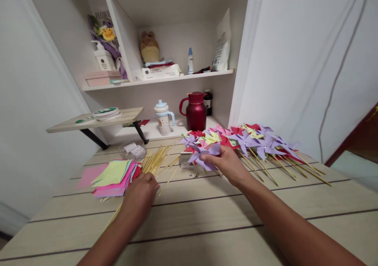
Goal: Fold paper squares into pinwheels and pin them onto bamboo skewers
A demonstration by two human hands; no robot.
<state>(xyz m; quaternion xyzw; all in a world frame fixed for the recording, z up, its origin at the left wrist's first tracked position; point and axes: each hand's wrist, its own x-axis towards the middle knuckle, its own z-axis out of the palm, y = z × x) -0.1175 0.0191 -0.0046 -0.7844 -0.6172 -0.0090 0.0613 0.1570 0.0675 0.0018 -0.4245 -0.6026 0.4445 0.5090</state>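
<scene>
My right hand point(228, 164) grips a purple paper pinwheel head point(204, 155) just above the wooden table point(206, 214). My left hand point(141, 193) rests on the near end of a loose bundle of thin wooden sticks point(156, 159); its fingers curl around one stick point(116, 214) that pokes out toward me. A stack of coloured paper squares point(113, 176) lies just left of that hand. Several finished pinwheels on sticks point(254, 142) are heaped to the right of my right hand.
A small box and loose pins point(186, 160) sit between my hands. A clear packet point(134, 149) lies beyond the sticks. A red jug point(196, 111) and a lidded cup point(163, 118) stand on the low shelf behind. A small side table point(94, 120) stands at left.
</scene>
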